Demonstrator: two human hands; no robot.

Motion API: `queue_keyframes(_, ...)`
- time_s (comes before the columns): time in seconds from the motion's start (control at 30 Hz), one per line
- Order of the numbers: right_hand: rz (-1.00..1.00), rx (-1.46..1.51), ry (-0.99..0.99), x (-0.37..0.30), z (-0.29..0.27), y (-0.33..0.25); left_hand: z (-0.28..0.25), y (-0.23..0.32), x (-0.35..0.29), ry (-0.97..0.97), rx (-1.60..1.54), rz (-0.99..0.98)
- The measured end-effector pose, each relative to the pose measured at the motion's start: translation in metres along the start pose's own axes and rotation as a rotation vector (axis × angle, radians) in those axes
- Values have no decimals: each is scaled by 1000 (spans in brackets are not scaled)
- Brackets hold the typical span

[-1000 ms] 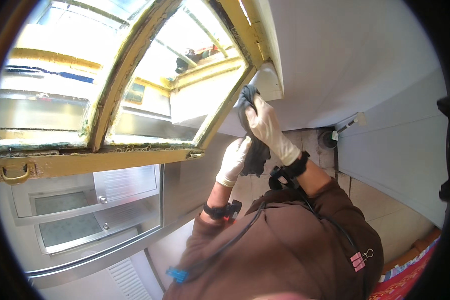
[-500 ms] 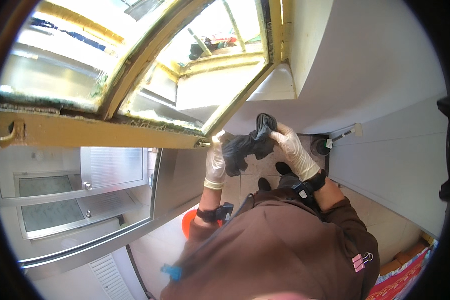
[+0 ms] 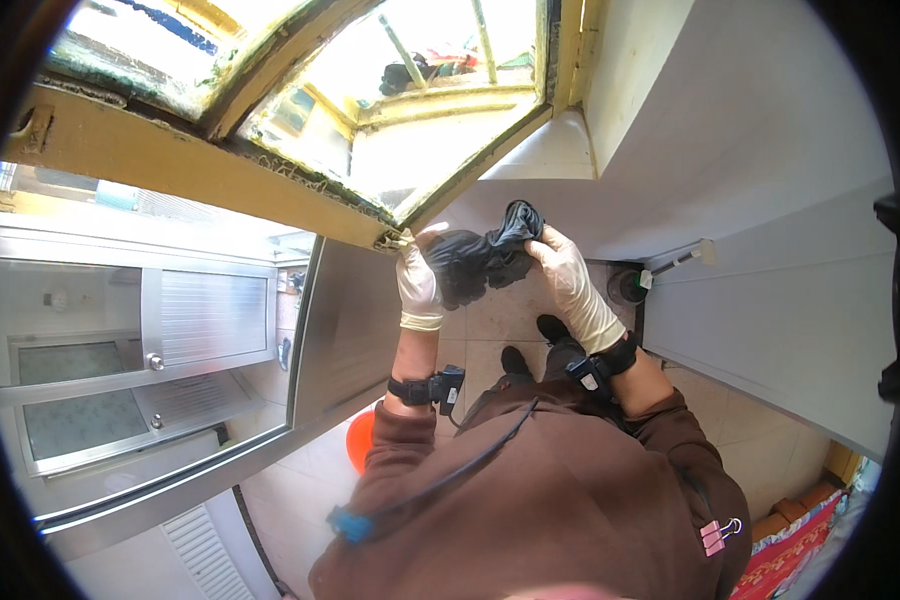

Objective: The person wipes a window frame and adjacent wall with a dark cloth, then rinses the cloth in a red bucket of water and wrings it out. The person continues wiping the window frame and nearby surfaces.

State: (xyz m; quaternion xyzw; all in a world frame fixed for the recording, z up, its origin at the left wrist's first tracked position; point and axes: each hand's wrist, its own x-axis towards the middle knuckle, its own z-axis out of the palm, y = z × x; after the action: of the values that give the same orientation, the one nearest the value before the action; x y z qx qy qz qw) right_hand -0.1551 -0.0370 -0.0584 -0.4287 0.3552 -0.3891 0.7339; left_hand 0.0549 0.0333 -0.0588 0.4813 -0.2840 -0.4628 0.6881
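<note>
1. Head view, and here's the landmark: the yellow window sash point(image 3: 210, 183), its near corner jutting out toward the person.
2. Just to the right of that corner is the dark cloth point(image 3: 485, 262), bunched and crumpled, spanning the gap between the two hands.
3. Its long axis runs sideways, away from the sash corner, tilting slightly up the picture at the far end, where it gathers into a twisted knot of folds.
4. Nearest the sash, clearly, is the left hand point(image 3: 420, 285), in a thin pale glove! Its fingers are partly curled right at the corner, seemingly touching it, with the cloth's near end against its inner side; whether they close on cloth, wood or both, one cannot tell.
5. Farther out from the sash comes the right hand point(image 3: 570, 290), gloved too, thumb and fingers pinched together on the cloth's far end, no gap showing.
6. So the cloth lies right of the left hand, left of the right one, and apart from the sash's glass.
</note>
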Motion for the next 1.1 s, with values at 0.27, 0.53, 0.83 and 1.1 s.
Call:
queue_keyframes(0.27,76,-54,2,-17,-1,15,-9,6,-15,-36,109,-49)
queue_keyframes(0.53,29,-66,115,-26,-10,22,-45,-13,-59,-249,222,-142)
queue_keyframes(0.83,118,-411,175,-37,-22,8,-67,-47,-88,-108,313,-178)
queue_keyframes(1.1,343,-244,96,-52,-26,-13,-87,-53,-93,-44,160,-269)
